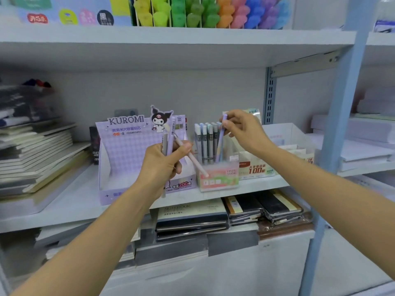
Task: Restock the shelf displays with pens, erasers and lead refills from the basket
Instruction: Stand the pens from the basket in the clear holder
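My left hand [165, 164] grips a small bunch of pens [171, 136], lilac, grey and pale pink, in front of the purple Kuromi display box [126, 144]. One pink pen slants down to the right. My right hand [241, 130] pinches the top of a lilac pen [221, 142] whose lower end stands in the Fruit Soda pen box [218, 177], beside several upright grey pens [205, 142]. The basket is out of view.
A lead refill display marked 100 [256, 167] stands right of the pen box on the white shelf [70, 201]. Notebook stacks [42, 154] lie at left, wrapped notebooks [263, 208] below. Coloured markers [205, 13] fill the shelf above. A blue upright post [339, 133] stands at right.
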`<state>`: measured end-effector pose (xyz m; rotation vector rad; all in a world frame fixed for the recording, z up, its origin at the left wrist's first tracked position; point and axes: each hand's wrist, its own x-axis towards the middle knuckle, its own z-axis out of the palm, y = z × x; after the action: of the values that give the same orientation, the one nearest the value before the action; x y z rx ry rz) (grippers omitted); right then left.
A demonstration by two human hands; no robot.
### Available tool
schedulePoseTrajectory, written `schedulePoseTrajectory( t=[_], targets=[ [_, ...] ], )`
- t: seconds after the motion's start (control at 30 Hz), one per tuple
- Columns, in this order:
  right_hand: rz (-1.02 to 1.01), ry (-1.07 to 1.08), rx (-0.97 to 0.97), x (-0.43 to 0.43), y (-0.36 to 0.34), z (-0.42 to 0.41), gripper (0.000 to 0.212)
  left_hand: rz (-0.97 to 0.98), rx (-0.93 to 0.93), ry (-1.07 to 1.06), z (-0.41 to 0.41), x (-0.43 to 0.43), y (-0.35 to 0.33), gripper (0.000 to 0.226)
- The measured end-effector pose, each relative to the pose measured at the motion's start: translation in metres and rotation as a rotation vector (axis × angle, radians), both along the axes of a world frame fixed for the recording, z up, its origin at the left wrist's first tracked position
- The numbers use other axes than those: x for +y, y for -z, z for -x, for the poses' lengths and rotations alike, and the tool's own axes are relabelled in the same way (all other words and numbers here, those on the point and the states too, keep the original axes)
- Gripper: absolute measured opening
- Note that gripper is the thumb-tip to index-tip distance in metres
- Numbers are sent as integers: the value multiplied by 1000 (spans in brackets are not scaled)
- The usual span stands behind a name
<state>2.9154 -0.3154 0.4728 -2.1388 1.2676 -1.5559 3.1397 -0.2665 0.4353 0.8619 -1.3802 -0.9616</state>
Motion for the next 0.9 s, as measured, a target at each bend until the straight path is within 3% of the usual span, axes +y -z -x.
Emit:
schedulePoseTrajectory(
  t=[0.17,0.33,0.63,0.7,0.8,0.9],
  targets=[
    [-7,-19,123,-6,-5,5,14,10,31,1,-1,-6,-1,17],
    [-1,-51,77,-4,2,1,23,21,21,17,-2,-6,4,22],
    [62,145,101,-3,4,-12,21,1,17,70,3,4,7,17],
    [82,49,23,8,1,-15,22,-2,11,60,5,4,6,18],
    [-59,-228,-95,29,-2,-25,28,-12,8,43,11,6,5,18],
    [-159,-364,-71,40,-3,-33,32,-27,-19,69,19,9,5,16]
  ],
)
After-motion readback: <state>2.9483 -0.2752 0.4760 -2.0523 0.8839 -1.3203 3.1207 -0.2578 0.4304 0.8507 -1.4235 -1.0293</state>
